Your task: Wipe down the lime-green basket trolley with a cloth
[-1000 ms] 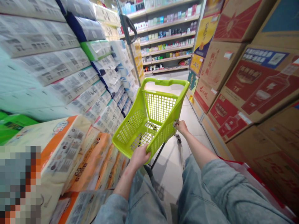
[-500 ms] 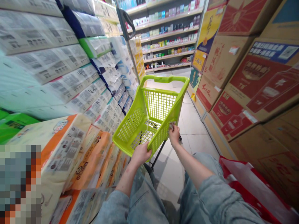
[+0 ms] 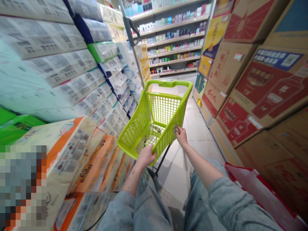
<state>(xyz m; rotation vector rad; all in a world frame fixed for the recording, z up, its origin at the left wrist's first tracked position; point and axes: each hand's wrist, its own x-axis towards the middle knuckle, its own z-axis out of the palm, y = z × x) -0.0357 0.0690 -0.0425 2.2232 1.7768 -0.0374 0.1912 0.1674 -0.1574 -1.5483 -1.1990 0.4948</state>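
A lime-green shopping cart with a latticed basket stands tilted in the middle of the view, and nothing lies in its basket. My left hand is closed round the basket's near rim, thumb on the outer side. My right hand pinches a small crumpled greyish cloth against the outside of the basket's right wall. The fingers partly hide the cloth, so its exact kind is hard to tell. Below the basket, a dark cart leg runs down to the floor.
Stacked tissue packs line the left side, with orange packs close to my left arm. Cardboard cartons are piled on the right. A red-and-white bag rests by my right knee. Product shelves stand beyond the tiled floor.
My right hand and the cloth have shifted slightly along the basket's side wall. My left hand keeps its grip on the rim. The view has tilted a little.
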